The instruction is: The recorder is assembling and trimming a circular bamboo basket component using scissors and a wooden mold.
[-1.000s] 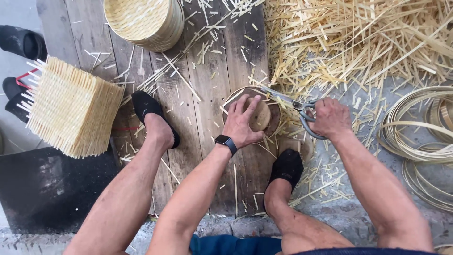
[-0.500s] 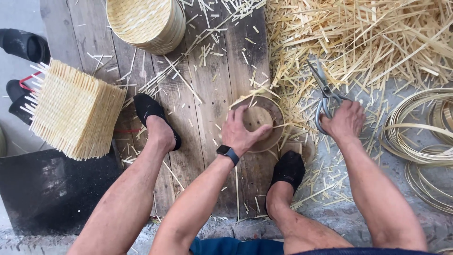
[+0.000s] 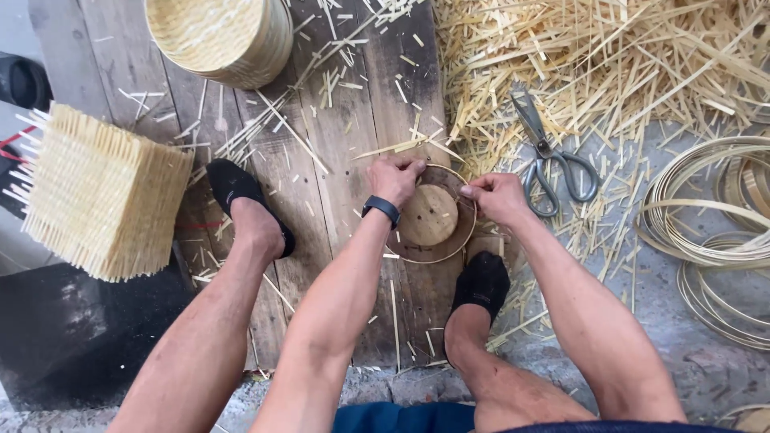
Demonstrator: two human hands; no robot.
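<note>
- Bamboo hoop [image 3: 461,240], a thin bent strip forming a ring, lies on the wooden plank floor [image 3: 337,160] between the person's feet, encircling a round wooden disc [image 3: 427,215].
- Left hand [image 3: 395,178] is closed on the hoop's upper left rim; right hand [image 3: 497,196] pinches the rim at the upper right. The hands are near each other but apart, one at each side of the ring.
- Scissors [image 3: 549,156], one pair, lie set down just beyond the right hand on the bamboo offcuts [image 3: 609,64], blades pointing away.
- Risk, as a judgement: the bent strip looks springy; if either grip slackens, the ring could snap open and lose its round form. Forcing it tighter around the disc could crack or splinter the strip.
- Risk, as a judgement: sharp slivers litter the planks near the slippered feet [image 3: 485,281] and bare forearms, so a slip could mean a prick.
- Count: one hoop in hand, one disc, one pair of scissors, one round woven basket [image 3: 220,36] at top, one square woven piece [image 3: 104,192] with protruding strip ends at left, several coiled bamboo strips [image 3: 714,216] at right, too overlapped to count.
</note>
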